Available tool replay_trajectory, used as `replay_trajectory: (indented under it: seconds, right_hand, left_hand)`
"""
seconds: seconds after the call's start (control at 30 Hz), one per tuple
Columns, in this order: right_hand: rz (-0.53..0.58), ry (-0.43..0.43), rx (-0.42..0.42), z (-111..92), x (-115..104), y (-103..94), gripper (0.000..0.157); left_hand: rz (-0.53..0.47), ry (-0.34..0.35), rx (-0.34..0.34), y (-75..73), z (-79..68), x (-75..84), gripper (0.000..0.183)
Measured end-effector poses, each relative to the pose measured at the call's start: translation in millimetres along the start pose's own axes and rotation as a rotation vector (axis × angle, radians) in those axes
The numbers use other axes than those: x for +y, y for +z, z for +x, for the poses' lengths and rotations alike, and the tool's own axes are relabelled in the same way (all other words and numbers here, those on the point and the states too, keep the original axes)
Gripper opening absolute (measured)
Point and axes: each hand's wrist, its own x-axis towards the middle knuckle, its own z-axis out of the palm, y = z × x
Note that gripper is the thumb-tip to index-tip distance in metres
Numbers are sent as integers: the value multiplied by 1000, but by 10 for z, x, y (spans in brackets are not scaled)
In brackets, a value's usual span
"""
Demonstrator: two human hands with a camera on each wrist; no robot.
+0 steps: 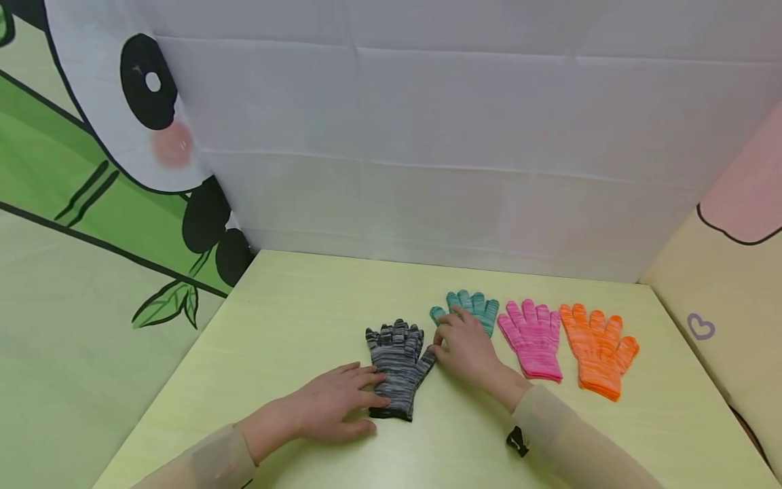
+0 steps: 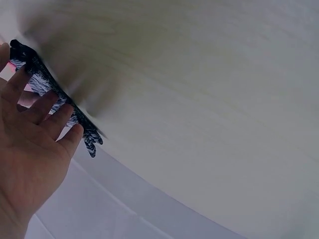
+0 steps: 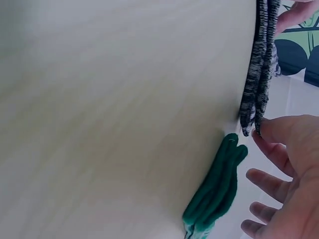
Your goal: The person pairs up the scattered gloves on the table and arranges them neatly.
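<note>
A pair of black-and-grey striped knit gloves [image 1: 396,363] lies stacked on the table, fingers pointing away; its two layers show in the right wrist view. My left hand [image 1: 332,404] rests its extended fingers on the left side of the gloves near the cuff. At the other side, my right hand [image 1: 467,348] pinches the tip of the glove's thumb [image 3: 258,119] between thumb and index finger, its other fingers loosely bent. Teal gloves [image 1: 473,307] lie just beyond the right hand, which partly hides them.
Pink gloves [image 1: 533,343] and orange gloves [image 1: 597,350] lie flat in a row to the right of the teal ones. The pale yellow table [image 1: 293,299] meets a white sheet [image 1: 427,156] at the back. Printed cloths hang at both sides.
</note>
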Motion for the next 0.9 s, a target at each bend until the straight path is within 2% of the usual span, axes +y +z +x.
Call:
replay_trajectory:
  seconds: [0.2,0.4,0.57,0.73,0.9]
  right_hand:
    - [-21,-36,3,-15,22,49,15]
    - [2,-26,-23,-17,36,93,13]
    - [39,-20,-51,23,35,41,11]
    - [59,-44,11,132,34,-32,6]
    - [-10,-73,28,271,23,10,8]
  left_hand:
    - [-19,-4,-1,-10,1,-9,47]
    - [-8,4,9,5,-23,-21,47]
    - [-15,2,-9,16,-41,-22,48]
    - [-29,4,-16,31,-56,-26,47]
    - [-35,19,7,29,-68,-26,47]
